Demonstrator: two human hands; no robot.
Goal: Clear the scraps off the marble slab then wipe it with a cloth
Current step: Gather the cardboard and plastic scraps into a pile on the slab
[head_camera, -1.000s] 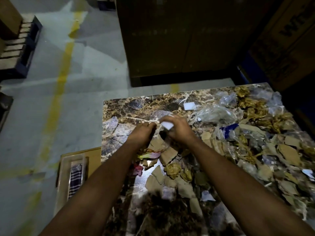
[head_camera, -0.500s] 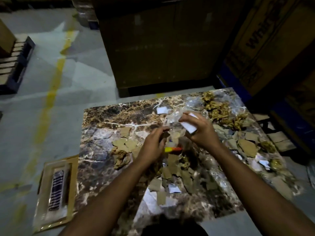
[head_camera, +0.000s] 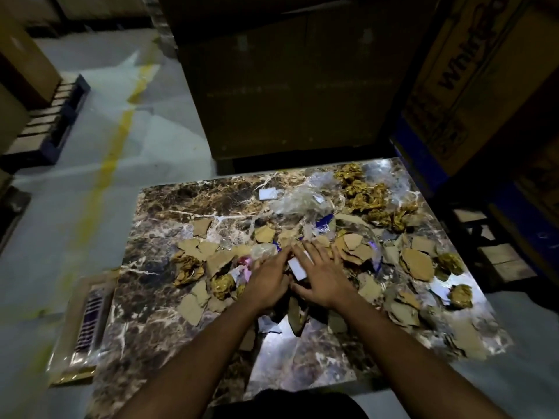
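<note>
The brown veined marble slab (head_camera: 169, 207) lies on the floor, strewn with several scraps: torn cardboard pieces (head_camera: 417, 264), crumpled golden paper (head_camera: 366, 198), clear plastic film (head_camera: 302, 198) and a white card (head_camera: 268, 194). Both hands are down on the pile at the slab's middle, side by side. My left hand (head_camera: 269, 282) lies flat on the scraps with straight fingers. My right hand (head_camera: 323, 276) spreads its fingers over cardboard and keeps a small white card (head_camera: 298, 269) pinched between thumb and forefinger.
A flat packet (head_camera: 87, 316) with a striped cloth inside lies on the floor against the slab's left edge. Big cardboard cartons (head_camera: 290, 86) stand behind and to the right. A pallet (head_camera: 51, 119) sits at far left. Grey floor with a yellow line (head_camera: 112, 158) lies left.
Both hands came down from a raised, pinching pose onto the scrap pile and flattened out. The right hand still has the white card. The view has tilted back.
</note>
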